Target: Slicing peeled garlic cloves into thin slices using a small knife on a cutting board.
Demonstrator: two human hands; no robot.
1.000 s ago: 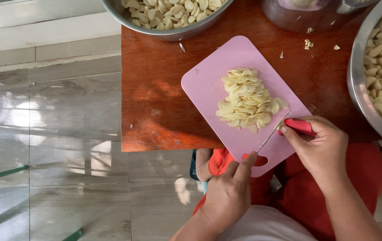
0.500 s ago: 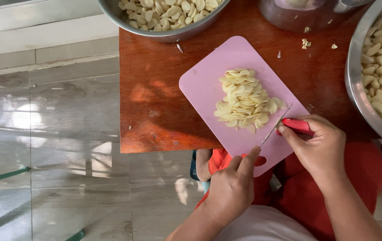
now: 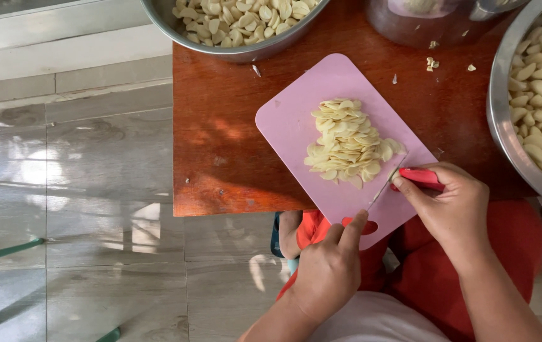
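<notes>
A pink cutting board (image 3: 296, 120) lies tilted on a reddish wooden table (image 3: 220, 145), overhanging its near edge. A heap of thin garlic slices (image 3: 347, 142) sits in the board's middle. My right hand (image 3: 454, 212) grips a small knife by its red handle (image 3: 419, 178), the blade (image 3: 385, 187) resting on the board beside the heap. My left hand (image 3: 331, 269) holds the board's near edge, fingertips by its handle hole.
A steel bowl of garlic pieces (image 3: 233, 22) stands at the table's far edge. A second steel bowl of peeled garlic cloves (image 3: 536, 101) is at the right. A glass container (image 3: 423, 22) stands behind the board. Grey tiled floor (image 3: 68, 190) lies left.
The view has shifted slightly. My left hand has slid a little along the board's near edge; the knife stays beside the slices.
</notes>
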